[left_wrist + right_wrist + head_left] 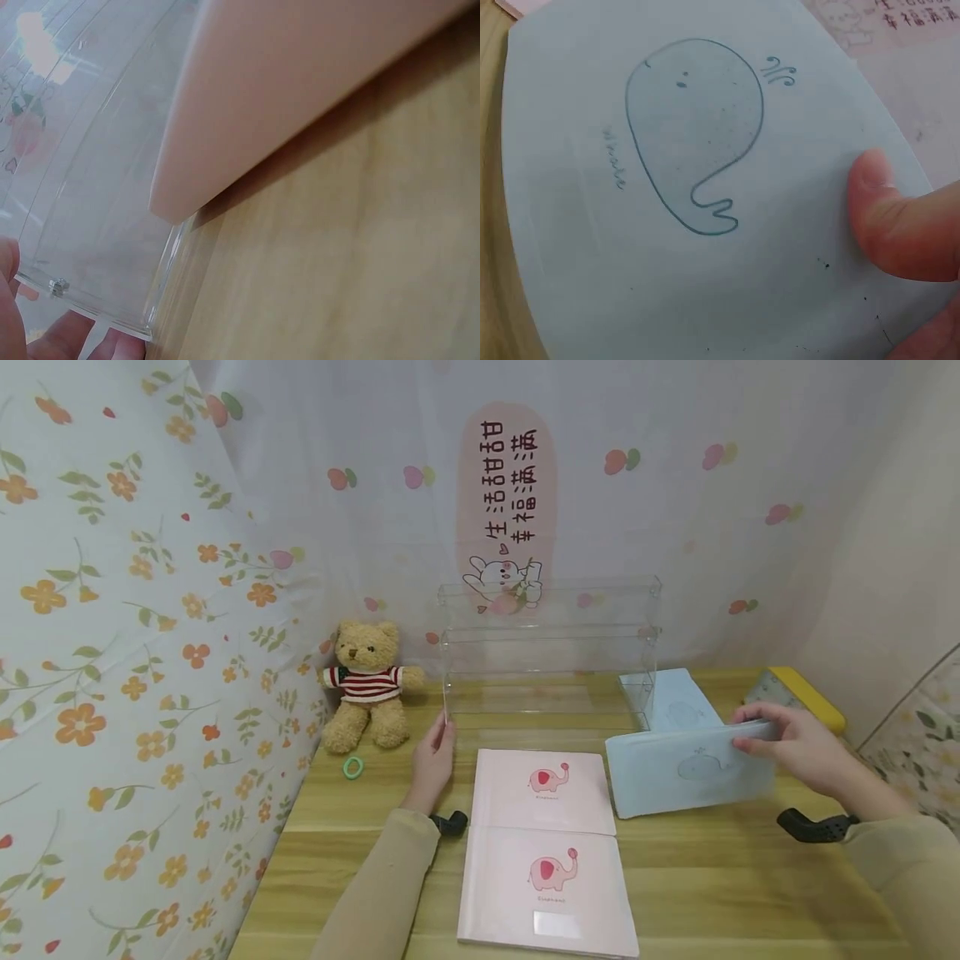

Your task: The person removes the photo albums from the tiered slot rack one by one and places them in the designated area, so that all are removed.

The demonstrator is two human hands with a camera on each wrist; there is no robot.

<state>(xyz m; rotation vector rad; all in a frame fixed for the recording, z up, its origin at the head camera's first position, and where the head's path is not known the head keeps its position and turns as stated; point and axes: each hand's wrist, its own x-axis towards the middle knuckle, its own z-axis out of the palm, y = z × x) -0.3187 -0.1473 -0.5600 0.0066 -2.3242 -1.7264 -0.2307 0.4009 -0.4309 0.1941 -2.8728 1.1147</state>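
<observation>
My right hand (pixel 795 743) pinches the upper right corner of a light blue booklet (pixel 675 781) with a whale drawing, its thumb lying on the cover in the right wrist view. The booklet (pixel 562 225) is tilted up off the table. Another light blue whale booklet (pixel 678 697) lies behind it, beside the shelf's right end. With my left hand (pixel 433 764) I hold the lower left edge of a clear tiered display shelf (pixel 551 652); in the left wrist view the fingers (pixel 64 337) wrap the clear side panel. Two pink elephant booklets (pixel 540 789) lie in front of the shelf.
A teddy bear (pixel 367 685) in a striped sweater sits left of the shelf, with a green ring (pixel 352 767) before it. At the back right stands a yellow-edged object (pixel 806 693), partly behind my right hand. Printed curtains (pixel 660 527) enclose the wooden table (pixel 330 860).
</observation>
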